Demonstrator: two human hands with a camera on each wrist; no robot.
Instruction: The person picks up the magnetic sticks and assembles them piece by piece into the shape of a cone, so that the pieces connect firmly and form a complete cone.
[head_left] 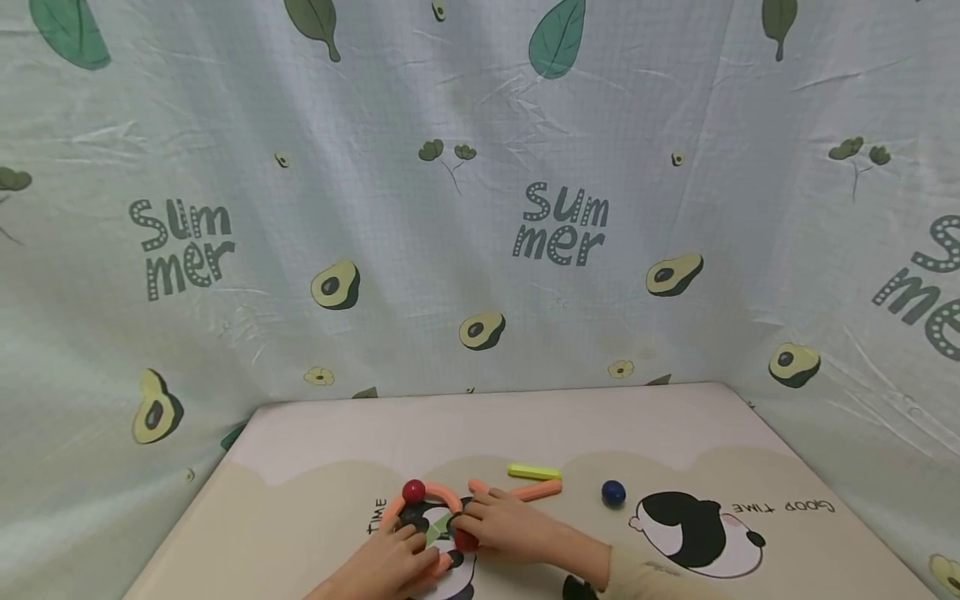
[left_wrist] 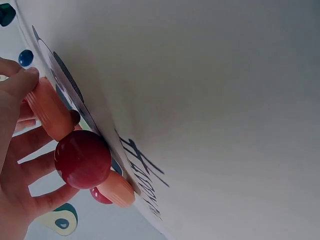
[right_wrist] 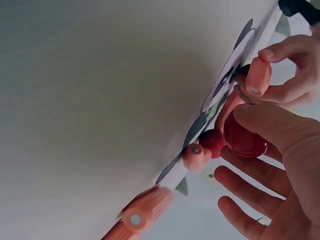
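Observation:
My left hand (head_left: 390, 560) pinches a short orange stick (left_wrist: 52, 112) between thumb and finger. At the lower end of that stick, in the left wrist view, is a red ball (left_wrist: 82, 159). My right hand (head_left: 512, 525) holds a red ball (right_wrist: 246, 134) with its thumb on top and fingers beneath. Curved orange sticks (head_left: 444, 495) run along the tabletop between the hands, meeting at another red ball (head_left: 413, 491) at the far side. A silver disc shows in the end of the left hand's stick in the right wrist view.
Beyond my right hand lie a yellow stick (head_left: 534, 472) and orange sticks (head_left: 538, 490) set at an angle. A dark blue ball (head_left: 613, 493) sits farther right, beside a cartoon dog print (head_left: 697, 533). Behind the table (head_left: 480, 425) hangs an avocado-patterned curtain (head_left: 420, 250).

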